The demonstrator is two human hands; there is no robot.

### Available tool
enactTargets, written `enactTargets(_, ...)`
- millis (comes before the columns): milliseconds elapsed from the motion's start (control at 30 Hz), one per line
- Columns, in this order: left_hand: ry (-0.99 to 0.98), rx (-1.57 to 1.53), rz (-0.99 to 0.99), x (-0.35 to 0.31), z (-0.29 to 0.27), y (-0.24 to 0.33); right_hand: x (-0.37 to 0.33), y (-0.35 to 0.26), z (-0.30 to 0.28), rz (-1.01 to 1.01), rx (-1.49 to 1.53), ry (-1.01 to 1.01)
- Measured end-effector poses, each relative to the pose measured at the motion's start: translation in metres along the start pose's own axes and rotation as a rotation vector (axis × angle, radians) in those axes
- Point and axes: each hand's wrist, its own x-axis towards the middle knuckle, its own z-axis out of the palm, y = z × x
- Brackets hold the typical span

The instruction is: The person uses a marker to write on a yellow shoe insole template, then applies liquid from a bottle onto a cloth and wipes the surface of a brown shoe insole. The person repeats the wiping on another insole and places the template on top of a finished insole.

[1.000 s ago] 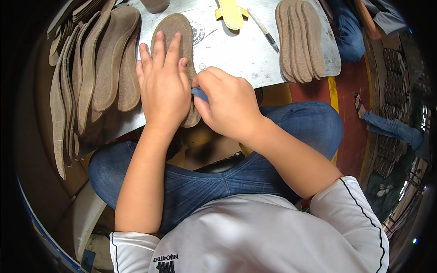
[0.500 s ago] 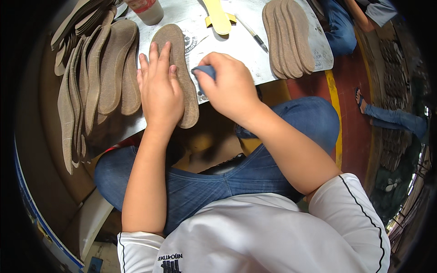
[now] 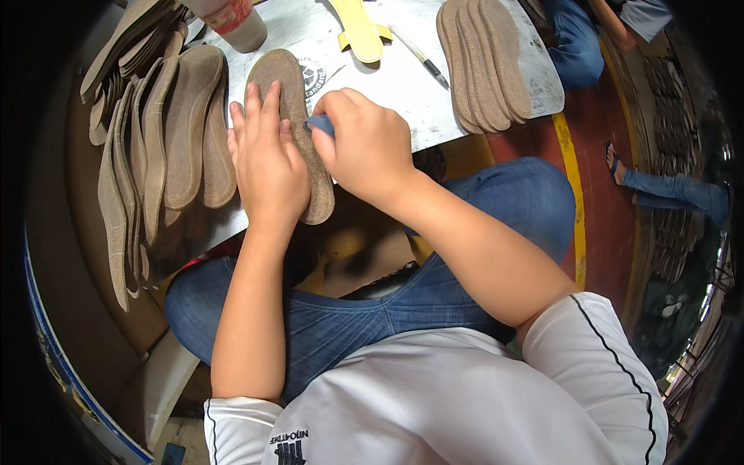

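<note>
A brown, speckled insole (image 3: 277, 68) lies on the table's near part, its lower end jutting past the edge. My left hand (image 3: 269, 172) rests flat on it with fingers stretched out, pressing it down. Closed in a fist-like pinch, my right hand (image 3: 370, 147) grips a small blue-grey piece (image 3: 320, 125), perhaps a folded cloth; its full shape is hidden by my fingers. That piece is at the insole's right edge and appears to touch it.
Several insoles (image 3: 186, 128) lean in overlapping piles at the left. A fanned stack of insoles (image 3: 484, 66) sits at the right of the white table (image 3: 411, 108). Behind are a yellow sole-shaped piece (image 3: 359, 31), a pen (image 3: 419, 56) and a cup (image 3: 246, 29). Other people sit and stand at the right.
My right hand has moved left with the blue-grey piece, from beside the insole up to its edge. My left hand still lies on the insole.
</note>
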Motion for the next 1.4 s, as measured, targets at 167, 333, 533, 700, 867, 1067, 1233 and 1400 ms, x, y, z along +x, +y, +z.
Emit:
enactTargets(167,0.055,-0.276,-0.013,0.000,-0.007,-0.004,0.010,0.012,-0.015,0.075,0.091,0.136)
enactTargets(333,0.115,-0.674,-0.154,-0.004,-0.016,0.003,0.013,0.028,-0.036,0.118,0.024,0.142)
enactTargets(533,0.082,-0.394,-0.181,-0.007,-0.022,0.012,0.002,0.027,-0.022,0.049,-0.038,0.097)
enactTargets(700,-0.064,0.062,0.072,-0.015,-0.012,0.009,-0.002,0.032,-0.009,0.013,0.013,0.151)
enactTargets(867,-0.005,-0.135,0.019,-0.003,-0.012,0.001,-0.001,0.038,0.000,0.104,0.168,0.173)
enactTargets(1067,0.039,-0.307,-0.125,-0.013,-0.023,0.003,0.010,0.025,-0.009,0.221,0.562,0.184)
enactTargets(1233,-0.025,-0.477,-0.112,-0.017,-0.039,0.013,0.007,0.024,-0.034,0.343,1.093,-0.274)
enactTargets(1400,-0.140,-1.093,-0.126,-0.022,-0.078,0.034,0.001,0.014,-0.050,0.377,1.296,-0.292)
